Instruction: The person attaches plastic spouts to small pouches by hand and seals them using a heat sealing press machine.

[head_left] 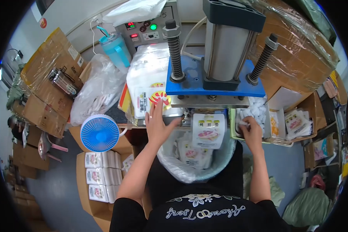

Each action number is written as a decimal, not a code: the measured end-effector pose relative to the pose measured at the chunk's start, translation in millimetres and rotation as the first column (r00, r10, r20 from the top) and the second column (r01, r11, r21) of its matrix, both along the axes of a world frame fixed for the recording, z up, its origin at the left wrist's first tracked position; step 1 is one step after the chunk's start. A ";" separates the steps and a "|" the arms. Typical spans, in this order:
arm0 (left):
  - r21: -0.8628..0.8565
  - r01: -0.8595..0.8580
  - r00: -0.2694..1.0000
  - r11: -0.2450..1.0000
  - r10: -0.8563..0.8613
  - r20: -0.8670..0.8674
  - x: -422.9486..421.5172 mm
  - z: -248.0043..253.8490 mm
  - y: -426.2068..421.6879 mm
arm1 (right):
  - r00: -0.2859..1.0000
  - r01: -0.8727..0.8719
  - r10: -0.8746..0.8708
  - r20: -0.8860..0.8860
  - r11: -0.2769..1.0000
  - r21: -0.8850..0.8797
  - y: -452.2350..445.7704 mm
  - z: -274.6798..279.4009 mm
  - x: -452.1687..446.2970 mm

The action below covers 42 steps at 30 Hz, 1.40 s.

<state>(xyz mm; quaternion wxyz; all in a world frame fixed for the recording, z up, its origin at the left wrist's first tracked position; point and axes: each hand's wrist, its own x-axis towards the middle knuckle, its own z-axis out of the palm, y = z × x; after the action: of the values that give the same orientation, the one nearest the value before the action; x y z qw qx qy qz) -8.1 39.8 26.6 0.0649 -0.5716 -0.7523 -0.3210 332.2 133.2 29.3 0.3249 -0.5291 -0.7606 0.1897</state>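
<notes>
My left hand lies with its fingers outstretched on the top of a stack of printed plastic pouches, left of the press. At the right, my right hand reaches into a green-rimmed bin, thumb and fingers pinched at a small white plastic piece. More small white pieces fill the bin behind it. Between my hands, a printed pouch hangs from the front of the press. Below it, a plastic-lined bucket holds several similar pouches.
A blue fan stands left, above a cardboard box of packed pouches. Behind are a blue tumbler, a clear plastic bag and a control box. At right, another carton holds pouches.
</notes>
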 end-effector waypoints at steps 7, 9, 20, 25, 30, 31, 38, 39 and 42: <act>0.113 0.049 0.990 0.992 -0.062 0.123 -26.9 -13.0 -48.7 | 0.958 -0.018 -0.003 -0.288 0.997 -0.071 4.6 -7.6 6.9; 0.194 0.060 0.930 0.979 -0.125 0.346 -7.5 13.3 -51.8 | 0.951 0.005 -0.050 -0.305 0.989 -0.148 -3.6 7.0 -3.2; 0.148 0.051 0.437 0.988 -0.156 0.886 78.2 -42.2 -70.1 | 0.859 -0.364 0.351 -0.372 0.931 0.037 -61.1 50.6 -85.4; 0.057 0.181 0.403 0.982 -0.127 0.906 78.3 -41.3 -74.9 | 0.869 -0.363 0.342 -0.358 0.932 0.008 -58.8 47.8 -80.2; 0.072 0.218 0.382 0.973 -0.153 0.911 80.3 -48.2 -73.2 | 0.895 -0.425 0.412 -0.169 0.904 -0.045 -58.3 42.1 -82.9; 0.055 0.281 0.437 0.958 -0.179 0.881 74.9 -48.4 -75.2 | 0.885 -0.461 0.452 -0.112 0.884 -0.072 -55.5 38.4 -80.8; -0.055 0.382 0.399 0.923 -0.111 0.910 66.3 -46.2 -52.7 | 0.907 -0.413 0.403 -0.118 0.908 -0.072 -49.5 41.6 -75.7; -0.044 0.380 0.398 0.924 -0.120 0.909 69.5 -34.2 -44.2 | 0.934 -0.341 0.336 -0.118 0.940 -0.026 -47.1 47.7 -72.9; -0.009 0.302 0.182 0.953 -0.048 0.982 83.3 -11.0 -20.9 | 0.971 -0.224 0.229 -0.075 0.972 0.065 -27.2 45.6 -46.9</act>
<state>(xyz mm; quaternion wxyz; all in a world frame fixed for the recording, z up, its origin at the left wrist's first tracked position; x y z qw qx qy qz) 75.2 18.8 15.5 -0.5185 -0.3264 -0.5809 -0.5359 285.3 106.0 74.9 0.3468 -0.4212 -0.8070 0.2259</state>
